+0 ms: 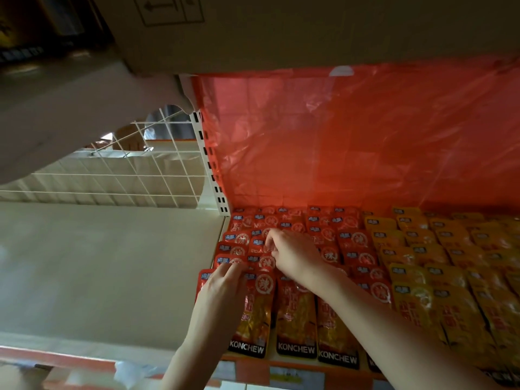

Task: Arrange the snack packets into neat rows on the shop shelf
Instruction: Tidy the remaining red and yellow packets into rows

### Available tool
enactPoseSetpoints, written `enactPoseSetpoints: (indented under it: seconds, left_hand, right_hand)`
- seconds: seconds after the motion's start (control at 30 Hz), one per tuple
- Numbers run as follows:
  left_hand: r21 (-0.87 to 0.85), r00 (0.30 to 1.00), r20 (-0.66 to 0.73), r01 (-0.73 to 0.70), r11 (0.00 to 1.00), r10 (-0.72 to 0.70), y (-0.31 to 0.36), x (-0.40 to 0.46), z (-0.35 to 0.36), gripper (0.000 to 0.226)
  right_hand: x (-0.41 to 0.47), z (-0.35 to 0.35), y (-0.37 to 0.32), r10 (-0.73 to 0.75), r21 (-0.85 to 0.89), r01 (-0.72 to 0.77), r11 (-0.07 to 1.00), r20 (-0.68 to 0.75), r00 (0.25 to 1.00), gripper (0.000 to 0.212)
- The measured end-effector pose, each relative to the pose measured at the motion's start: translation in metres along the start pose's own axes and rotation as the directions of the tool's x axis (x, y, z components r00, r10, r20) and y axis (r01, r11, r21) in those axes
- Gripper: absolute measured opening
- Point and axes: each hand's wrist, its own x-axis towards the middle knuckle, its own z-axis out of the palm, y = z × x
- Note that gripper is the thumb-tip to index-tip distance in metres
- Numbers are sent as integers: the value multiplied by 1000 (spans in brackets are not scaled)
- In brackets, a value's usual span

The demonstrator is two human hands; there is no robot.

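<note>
Head view: left hand [222,288] rests straight fingers on glossy red foil snack packets [295,313] overlapped in rows at the white metal shelf's [112,271] left end; right hand [292,254] pinches one packet's top edge.

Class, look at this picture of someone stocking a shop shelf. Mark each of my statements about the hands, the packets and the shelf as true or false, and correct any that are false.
1. Both hands are on the red packets. True: the left hand and the right hand both rest on them.
2. The yellow packets lie to the left of the red ones. False: they lie to the right.
3. A sheet of red plastic covers the back of the shelf. True.
4. The front packets show the word KONCHEW. True.
5. The right hand reaches nearer the shelf's front edge than the left. False: it reaches further back.
6. A wire grid panel stands to the right of the packets. False: it is to the left.
</note>
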Motion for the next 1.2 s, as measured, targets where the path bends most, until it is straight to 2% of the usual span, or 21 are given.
enactPoseSetpoints:
  seconds: [0.1, 0.17, 0.27, 0.33, 0.4, 0.5, 0.73, 0.87, 1.0, 1.13, 1.2]
  left_hand:
    - [-67, 991, -131, 19, 998, -27, -7, -1, -12, 18]
    - [-46, 975, -185, 116, 992, -122, -18, -3, -21, 20]
    - [-41, 927, -118, 354, 934, -356, -40, -6, -27, 33]
    - [-139, 894, -29, 440, 887, -447, -48, -8, -26, 35]
    - [-261, 894, 6, 433, 863, -447, -48, -12, -25, 21]
    - [-347, 907, 10, 398, 849, -421, -43, -15, -24, 30]
    - [-372, 907, -6, 389, 843, -421, -42, -16, -10, 29]
    - [-362, 913, -30, 371, 855, -408, -42, -19, -10, 21]
    - [-119, 955, -104, 266, 957, -278, -37, -29, -12, 30]
    - [-128, 940, -3, 338, 932, -341, -24, -38, -13, 39]
    - [-129, 938, 30, 345, 930, -344, -17, -42, -14, 41]
  right_hand:
    - [-8, -3, -7, -29, 22, 31, 999, -86, 996, 21]
    - [-19, -4, -15, -72, 56, 80, 995, -138, 988, 18]
    - [-41, 5, -28, -173, 44, 180, 983, -141, 975, 23]
    - [-56, 18, -31, -222, -31, 220, 975, -127, 967, 32]
    - [-67, 33, -32, -250, -120, 234, 965, -140, 958, 38]
    - [-75, 46, -29, -255, -181, 228, 957, -140, 957, 43]
    - [-73, 40, -21, -294, -108, 286, 952, -58, 954, 48]
    - [-81, 37, -24, -265, -71, 257, 964, -155, 952, 39]
    - [-101, 28, -22, -156, -8, 162, 987, -323, 933, 28]
    - [-129, 24, 4, 8, -14, -16, 1000, -441, 897, 31]
    - [-140, 25, 17, 52, -13, -65, 998, -452, 891, 35]
